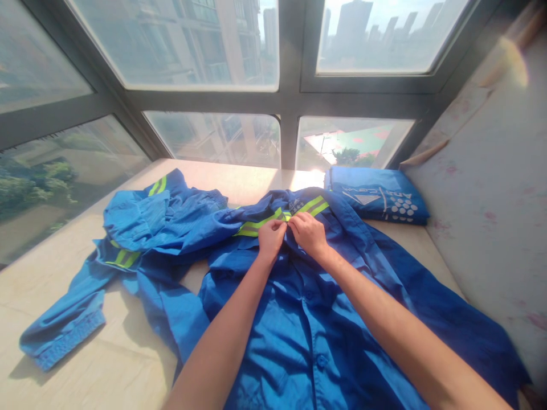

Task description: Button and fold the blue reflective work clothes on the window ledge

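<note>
A blue work jacket (273, 319) lies spread on the pale ledge, its front placket and buttons facing up. Across its chest runs a yellow-green and grey reflective strip (318, 206). My left hand (270, 236) pinches the jacket's front edge at the strip, fingertips together. Right beside it, almost touching, my right hand (306, 232) is closed on the same front edge. Any button between the fingertips is hidden. Lower down the placket a button (322, 360) shows.
More blue clothing (141, 219) with reflective strips lies crumpled at the left, a cuffed sleeve (68, 330) stretching toward me. A folded blue item with white print (378, 193) sits at the back right. Windows (213, 136) border the ledge (141, 336); a patterned wall (491, 188) stands right.
</note>
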`<move>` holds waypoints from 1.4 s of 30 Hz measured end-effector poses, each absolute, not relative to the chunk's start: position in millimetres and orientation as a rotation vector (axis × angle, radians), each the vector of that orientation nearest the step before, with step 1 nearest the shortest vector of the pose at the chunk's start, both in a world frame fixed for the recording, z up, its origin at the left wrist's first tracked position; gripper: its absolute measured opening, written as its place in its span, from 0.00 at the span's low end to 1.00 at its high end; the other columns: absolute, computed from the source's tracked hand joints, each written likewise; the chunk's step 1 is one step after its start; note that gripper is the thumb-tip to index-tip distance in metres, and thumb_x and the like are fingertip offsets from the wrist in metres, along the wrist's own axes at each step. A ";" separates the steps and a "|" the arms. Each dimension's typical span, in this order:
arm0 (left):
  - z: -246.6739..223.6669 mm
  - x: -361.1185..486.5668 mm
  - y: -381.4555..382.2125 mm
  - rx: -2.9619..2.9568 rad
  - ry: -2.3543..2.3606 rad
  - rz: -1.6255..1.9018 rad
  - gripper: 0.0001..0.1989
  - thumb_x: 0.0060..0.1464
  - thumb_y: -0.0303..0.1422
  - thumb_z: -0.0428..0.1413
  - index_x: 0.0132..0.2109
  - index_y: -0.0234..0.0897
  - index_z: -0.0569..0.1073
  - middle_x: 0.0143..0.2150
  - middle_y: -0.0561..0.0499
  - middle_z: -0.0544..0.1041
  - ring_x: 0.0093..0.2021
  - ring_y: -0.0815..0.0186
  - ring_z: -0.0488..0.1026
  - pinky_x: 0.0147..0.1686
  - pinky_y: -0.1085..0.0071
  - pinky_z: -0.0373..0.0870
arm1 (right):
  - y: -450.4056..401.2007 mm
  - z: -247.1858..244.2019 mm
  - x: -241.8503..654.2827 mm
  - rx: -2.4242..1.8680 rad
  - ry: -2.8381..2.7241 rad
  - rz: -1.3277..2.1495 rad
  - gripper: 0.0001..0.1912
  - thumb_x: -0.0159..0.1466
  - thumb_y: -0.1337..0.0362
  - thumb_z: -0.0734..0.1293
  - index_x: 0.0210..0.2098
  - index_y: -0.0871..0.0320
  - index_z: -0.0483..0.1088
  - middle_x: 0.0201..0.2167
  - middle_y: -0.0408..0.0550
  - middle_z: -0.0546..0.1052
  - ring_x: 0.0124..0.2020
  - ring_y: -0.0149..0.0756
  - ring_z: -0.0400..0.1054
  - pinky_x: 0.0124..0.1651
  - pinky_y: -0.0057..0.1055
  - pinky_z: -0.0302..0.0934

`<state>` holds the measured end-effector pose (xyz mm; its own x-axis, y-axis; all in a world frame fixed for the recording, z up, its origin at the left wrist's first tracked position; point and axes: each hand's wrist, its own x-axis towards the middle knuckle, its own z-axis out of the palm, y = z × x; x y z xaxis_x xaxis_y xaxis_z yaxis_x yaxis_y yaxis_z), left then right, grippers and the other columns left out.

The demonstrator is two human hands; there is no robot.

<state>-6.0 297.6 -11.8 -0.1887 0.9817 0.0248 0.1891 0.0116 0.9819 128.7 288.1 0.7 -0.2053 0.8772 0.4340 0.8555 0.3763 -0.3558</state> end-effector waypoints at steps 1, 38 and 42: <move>-13.6 -4.6 297.5 1.223 1.487 1.266 0.05 0.49 0.31 0.60 0.32 0.34 0.80 0.27 0.51 0.80 0.28 0.66 0.76 0.30 0.73 0.70 | 286.1 -1.6 127.6 -1.484 -2.047 0.035 0.13 0.72 0.63 0.60 0.37 0.55 0.76 0.38 0.52 0.78 0.44 0.40 0.68 0.45 0.30 0.58; -10.7 -4.4 293.6 0.541 1.131 1.244 0.15 0.33 0.33 0.72 0.29 0.32 0.77 0.22 0.53 0.75 0.22 0.72 0.69 0.24 0.76 0.64 | 280.2 -14.6 124.3 -1.263 -1.730 0.453 0.08 0.65 0.66 0.64 0.40 0.57 0.75 0.36 0.50 0.78 0.38 0.38 0.72 0.43 0.31 0.65; -13.6 -6.2 294.1 0.518 1.134 1.242 0.14 0.33 0.31 0.71 0.29 0.32 0.77 0.21 0.53 0.75 0.22 0.72 0.70 0.24 0.75 0.64 | 277.4 -14.2 122.1 -1.277 -1.724 0.449 0.08 0.65 0.65 0.64 0.40 0.56 0.75 0.36 0.49 0.78 0.38 0.38 0.72 0.45 0.31 0.65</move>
